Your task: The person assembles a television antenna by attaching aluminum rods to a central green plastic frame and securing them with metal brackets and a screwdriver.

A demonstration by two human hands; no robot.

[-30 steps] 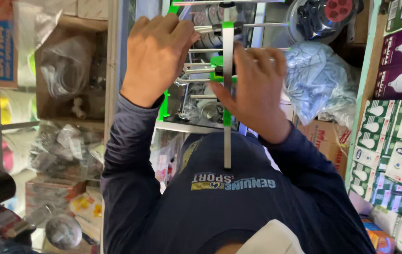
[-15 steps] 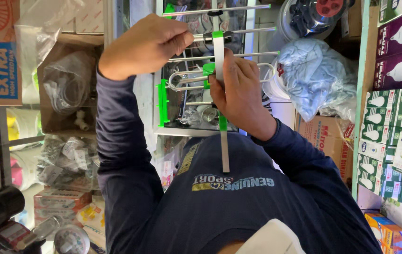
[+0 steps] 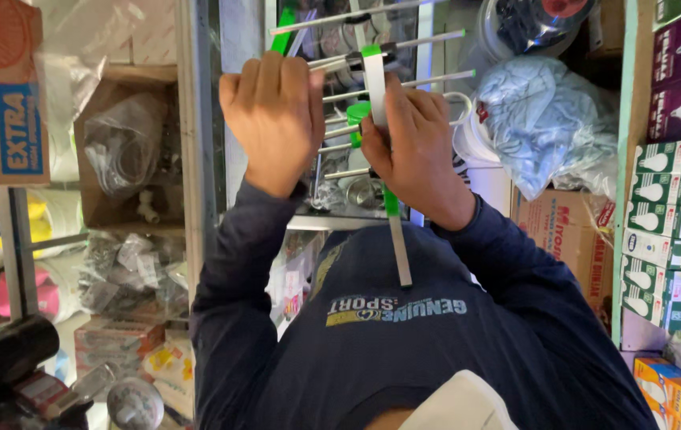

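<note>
While both hands are raised in front of the chest, the left hand (image 3: 277,119) is curled into a tight fist with its back to the camera; it seems to grip the left ends of the thin silver metal cross rods (image 3: 436,80), though what lies inside the fist is hidden. The right hand (image 3: 418,155) is closed around the flat grey metal bar (image 3: 398,247) of an aerial-like frame, fingers wrapped over it just below a green plastic clip (image 3: 372,51). That frame stands upright between the two hands, its lower end hanging free over the dark blue shirt (image 3: 404,350). As far as can be judged, several rods already sit crosswise in the upper part of the bar, while the stretch below the right hand carries only one more green clip and no rods, so that part looks unfinished. Room to move is tight: a grey metal shelf post (image 3: 197,159) stands just left of the left hand, a bundle in a pale blue plastic bag (image 3: 543,119) lies close beside the rod tips on the right, and stacked white-and-green bulb cartons (image 3: 675,199) line the far right. A brown cardboard box (image 3: 2,103) sits well apart at the far left.
</note>
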